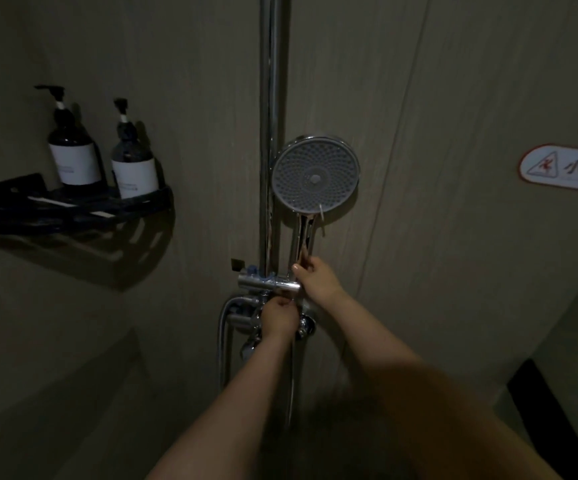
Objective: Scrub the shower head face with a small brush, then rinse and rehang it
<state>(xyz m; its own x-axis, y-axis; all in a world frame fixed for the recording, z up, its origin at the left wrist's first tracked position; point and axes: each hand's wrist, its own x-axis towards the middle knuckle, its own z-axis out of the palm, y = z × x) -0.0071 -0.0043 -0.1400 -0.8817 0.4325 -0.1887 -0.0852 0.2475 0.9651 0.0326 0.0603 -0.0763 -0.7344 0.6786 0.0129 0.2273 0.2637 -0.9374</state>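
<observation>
The round shower head [316,174] stands upright beside the chrome riser pipe [272,98], its grey nozzle face turned toward me. My right hand [316,278] grips the lower end of its chrome handle [302,237], just above the chrome mixer bar [269,285]. Below that bar my left hand [278,316] is closed around a valve fitting. The chrome hose [223,341] loops down at the left of the valve. No brush is visible. The room is dim.
A black corner shelf [73,206] on the left wall carries two dark pump bottles [73,147] [133,161]. A red and white warning sticker [564,168] sits on the right wall. A dark opening shows at the lower right.
</observation>
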